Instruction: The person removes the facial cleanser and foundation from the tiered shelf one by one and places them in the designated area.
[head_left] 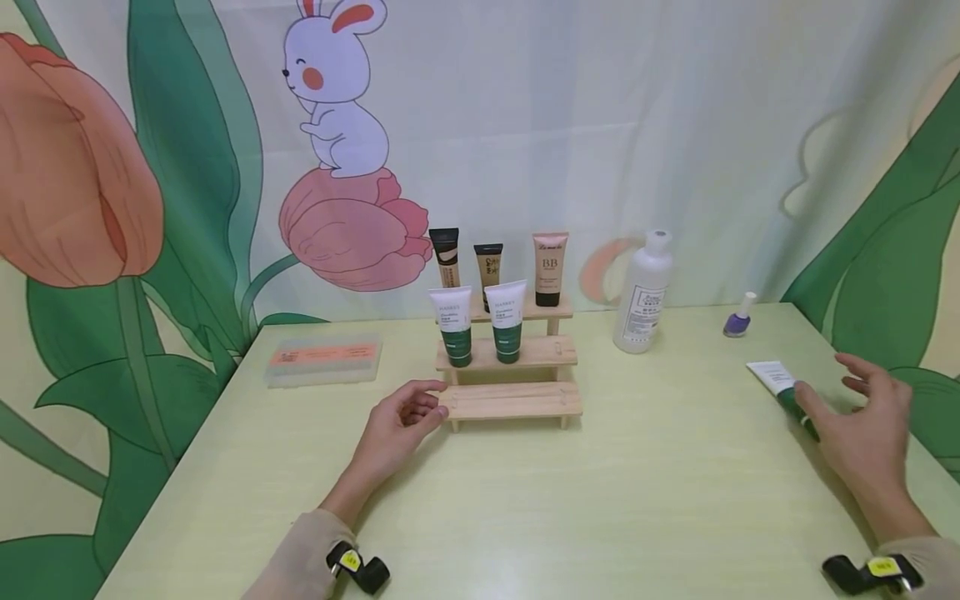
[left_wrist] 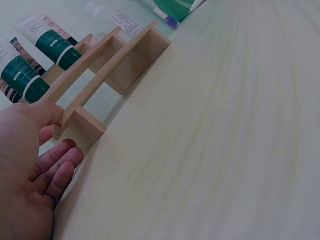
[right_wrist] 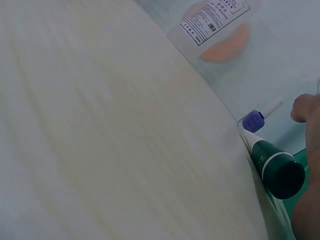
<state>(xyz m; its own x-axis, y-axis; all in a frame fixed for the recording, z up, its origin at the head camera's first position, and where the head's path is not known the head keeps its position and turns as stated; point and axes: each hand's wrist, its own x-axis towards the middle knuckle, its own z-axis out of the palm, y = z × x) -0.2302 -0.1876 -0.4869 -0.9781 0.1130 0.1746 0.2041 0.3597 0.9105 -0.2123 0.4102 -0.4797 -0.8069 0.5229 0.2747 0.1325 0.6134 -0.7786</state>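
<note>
At the left end of the small tiered wooden stand [head_left: 510, 402], my left hand [head_left: 397, 425] pinches the corner of the lowest step. The left wrist view shows the thumb [left_wrist: 47, 112] against that step's end, the other fingers loosely bent below. Two white-and-green squeeze tubes, one left [head_left: 455, 327] and one right [head_left: 507, 322], stand on the middle step. A similar white-and-green tube [head_left: 783, 392] lies on the table at the right. Over its green end hovers my right hand [head_left: 866, 417], fingers spread and relaxed; in the right wrist view the tube [right_wrist: 272, 162] lies apart from the fingers.
On the top step stand a black-capped tube [head_left: 445, 250], a gold tube [head_left: 490, 265] and a pink BB tube [head_left: 551, 267]. A white bottle [head_left: 643, 296] and a purple nail polish bottle [head_left: 738, 317] stand to the right. A flat clear case [head_left: 322, 360] lies left.
</note>
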